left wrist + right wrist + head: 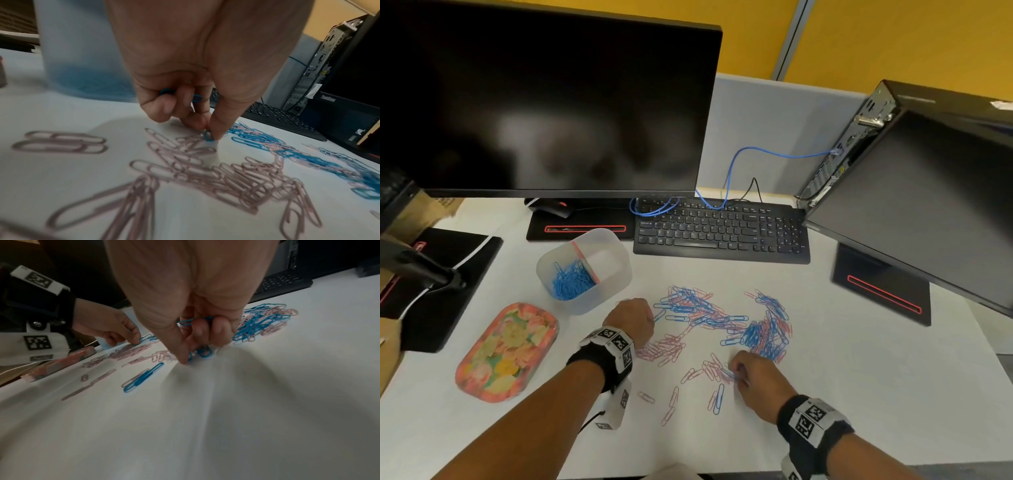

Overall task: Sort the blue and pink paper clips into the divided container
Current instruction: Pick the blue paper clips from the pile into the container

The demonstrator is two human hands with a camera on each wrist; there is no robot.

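Both hands collecting blue wire paper clips (763, 334) off white bench (859, 377). Left hand (185, 100) pinches one, more in curled fingers. Right hand (193, 337) likewise. Translucent divided plastic container (616, 274): blue compartment part-filled. Next: carry, drop there.

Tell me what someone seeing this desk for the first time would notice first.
Probably the loose spread of blue and pink paper clips across the white desk, in front of the keyboard. Both hands are down in it, the left hand and the right hand each pinching blue clips. Behind the left hand stands the divided container, with blue clips in one half only.
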